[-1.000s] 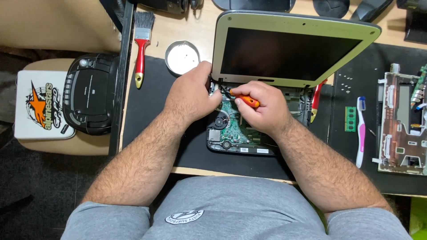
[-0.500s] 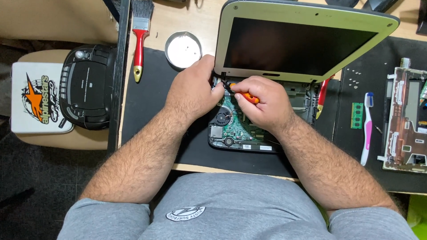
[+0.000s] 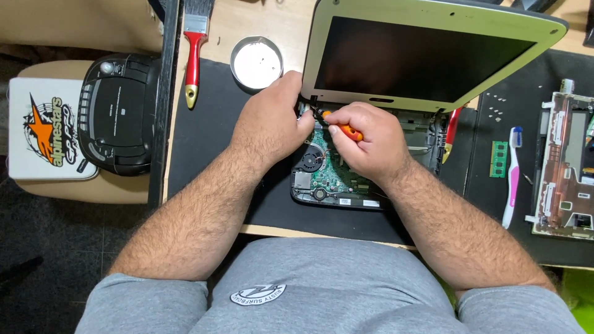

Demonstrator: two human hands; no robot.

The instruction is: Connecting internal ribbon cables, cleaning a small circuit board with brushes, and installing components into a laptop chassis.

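While the left hand [image 3: 269,127] steadies the opened laptop [image 3: 346,179] at the worktop's near edge, right hand [image 3: 365,142] grips an orange screwdriver [image 3: 343,128] at the hinge, board already exposed, not yet removed.

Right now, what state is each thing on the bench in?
Laptop: lid up, screen dark, base cover off, board bare.
Screwdriver: in right hand, tip at the hinge corner.
Left hand: resting at that corner.
Tin: open.
Paintbrush: lying idle.
Toothbrush: lying idle.
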